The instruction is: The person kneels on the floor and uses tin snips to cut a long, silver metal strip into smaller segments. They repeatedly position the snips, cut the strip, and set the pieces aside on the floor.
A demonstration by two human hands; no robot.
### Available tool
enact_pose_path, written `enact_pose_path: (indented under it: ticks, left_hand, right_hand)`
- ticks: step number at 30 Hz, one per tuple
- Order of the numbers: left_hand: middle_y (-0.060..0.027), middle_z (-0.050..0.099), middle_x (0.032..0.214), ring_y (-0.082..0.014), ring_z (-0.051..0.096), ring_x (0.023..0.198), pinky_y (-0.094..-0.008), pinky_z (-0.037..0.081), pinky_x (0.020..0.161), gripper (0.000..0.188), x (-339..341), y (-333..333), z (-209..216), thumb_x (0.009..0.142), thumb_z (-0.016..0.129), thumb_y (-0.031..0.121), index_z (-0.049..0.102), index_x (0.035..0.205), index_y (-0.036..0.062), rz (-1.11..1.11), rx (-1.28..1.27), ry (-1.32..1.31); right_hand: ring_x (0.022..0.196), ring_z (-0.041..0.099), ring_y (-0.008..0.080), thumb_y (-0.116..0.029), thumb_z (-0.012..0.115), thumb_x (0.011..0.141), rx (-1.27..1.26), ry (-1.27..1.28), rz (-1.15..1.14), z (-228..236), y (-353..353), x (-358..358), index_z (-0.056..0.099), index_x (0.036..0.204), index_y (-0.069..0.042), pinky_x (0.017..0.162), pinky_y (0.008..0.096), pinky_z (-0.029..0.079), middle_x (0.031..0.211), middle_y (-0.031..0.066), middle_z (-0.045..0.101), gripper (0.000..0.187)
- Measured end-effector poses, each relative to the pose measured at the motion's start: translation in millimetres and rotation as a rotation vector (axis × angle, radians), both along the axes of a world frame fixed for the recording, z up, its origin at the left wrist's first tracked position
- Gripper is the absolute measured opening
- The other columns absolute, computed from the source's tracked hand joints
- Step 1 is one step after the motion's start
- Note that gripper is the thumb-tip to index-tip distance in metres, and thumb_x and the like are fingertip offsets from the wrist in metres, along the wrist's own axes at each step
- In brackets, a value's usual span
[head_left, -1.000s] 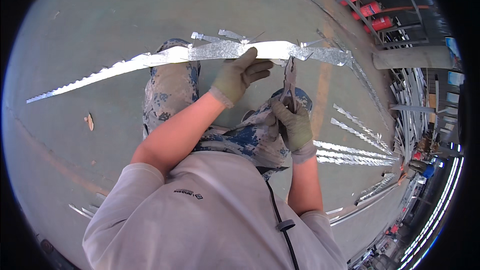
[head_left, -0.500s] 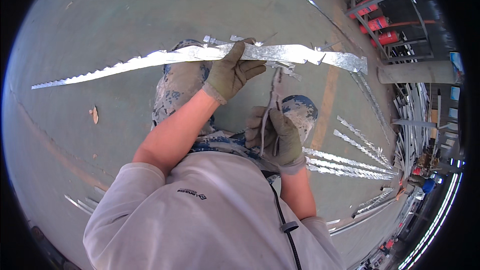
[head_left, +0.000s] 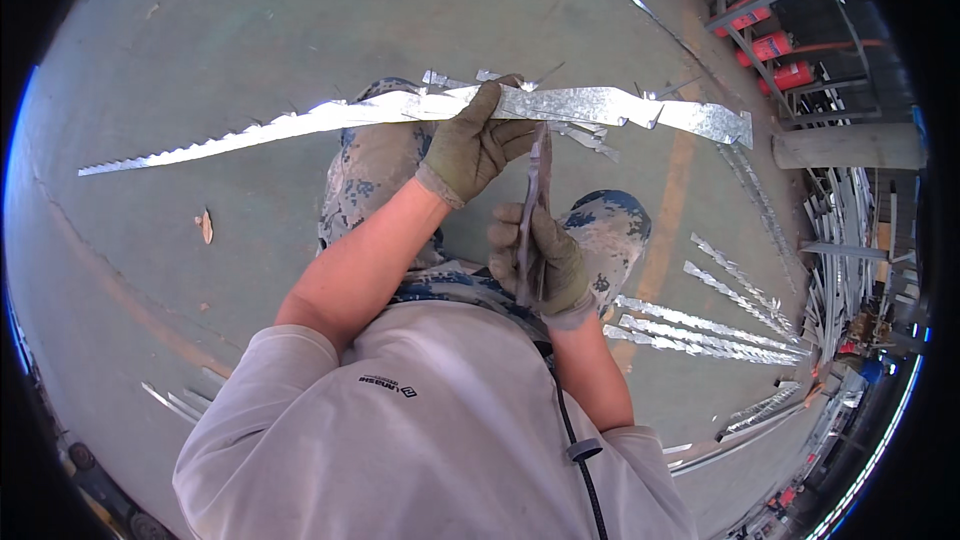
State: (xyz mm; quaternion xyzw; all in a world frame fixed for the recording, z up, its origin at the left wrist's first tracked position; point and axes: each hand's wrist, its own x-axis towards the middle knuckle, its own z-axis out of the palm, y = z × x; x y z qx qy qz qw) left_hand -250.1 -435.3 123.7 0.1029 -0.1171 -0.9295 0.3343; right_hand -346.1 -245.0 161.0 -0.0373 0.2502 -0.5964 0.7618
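Note:
A long shiny sheet-metal strip (head_left: pixel 575 102) runs crosswise in front of me, with notched edges and several bent tabs. My gloved left hand (head_left: pixel 465 150) is closed around its middle, thumb on the near face. My gloved right hand (head_left: pixel 560 265) grips a pair of metal snips (head_left: pixel 538 175) by the handles. The snips point away from me, and their tip meets the strip's near edge just right of my left fingers. Whether the blades are apart is hidden, as they show edge-on. Small metal scraps (head_left: pixel 590 138) show beyond the snips, partly behind the strip.
My knees (head_left: pixel 610 230) are bent below the strip. Several notched metal strips (head_left: pixel 700 332) lie on the floor at right. Farther right are a rack with red fire extinguishers (head_left: pixel 768 47), a grey post (head_left: pixel 850 147) and stacked metal lengths (head_left: pixel 840 230). A dry leaf (head_left: pixel 206 226) lies at left.
My right hand has turned the snips more upright and brought their tip left, up to the strip's near edge. My left hand keeps its hold on the strip. The whole view has shifted slightly.

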Motion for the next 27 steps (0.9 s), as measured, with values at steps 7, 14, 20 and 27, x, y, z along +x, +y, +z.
enact_pose_path:
  ticks: [7, 14, 20, 27]
  left_hand:
    - [-0.0139, 0.071, 0.125, -0.0282, 0.074, 0.111, -0.0427, 0.065, 0.096, 0.036, -1, 1, 7, 0.112, 0.050, 0.033, 0.058, 0.133, 0.0056, 0.015, -0.021, -0.028]
    - [-0.0134, 0.070, 0.125, -0.0283, 0.074, 0.112, -0.0377, 0.065, 0.096, 0.037, 2, -3, 5, 0.111, 0.052, 0.035, 0.058, 0.133, 0.0053, -0.033, 0.018, 0.019]
    - [-0.0136, 0.069, 0.126, -0.0296, 0.073, 0.111, -0.0358, 0.065, 0.097, 0.037, 1, -4, 3, 0.111, 0.053, 0.034, 0.058, 0.133, 0.0039, -0.047, 0.035, 0.032]
    - [-0.0156, 0.067, 0.127, -0.0307, 0.071, 0.116, -0.0395, 0.065, 0.098, 0.038, -2, 0, 6, 0.111, 0.053, 0.032, 0.057, 0.134, 0.0018, -0.002, 0.036, 0.057]
  right_hand:
    - [0.084, 0.076, 0.0275, -0.037, 0.057, 0.109, -0.079, -0.126, 0.008, -4, -7, 3, 0.058, 0.139, 0.002, 0.069, 0.0353, 0.063, 0.109, 0.0123, 0.074, 0.049]
    - [0.077, 0.073, 0.0221, -0.036, 0.054, 0.110, -0.068, -0.162, -0.002, -6, -11, 4, 0.059, 0.137, 0.003, 0.067, 0.0335, 0.062, 0.100, 0.0107, 0.074, 0.048]
    - [0.067, 0.066, 0.0171, -0.043, 0.051, 0.111, -0.184, -0.080, 0.033, -25, -12, 1, 0.058, 0.140, 0.001, 0.056, 0.0293, 0.052, 0.089, 0.0053, 0.071, 0.053]
    - [0.063, 0.060, 0.0147, -0.050, 0.051, 0.109, -0.313, -0.222, 0.034, -34, -19, 9, 0.054, 0.144, -0.001, 0.053, 0.0294, 0.047, 0.081, 0.0022, 0.064, 0.061]
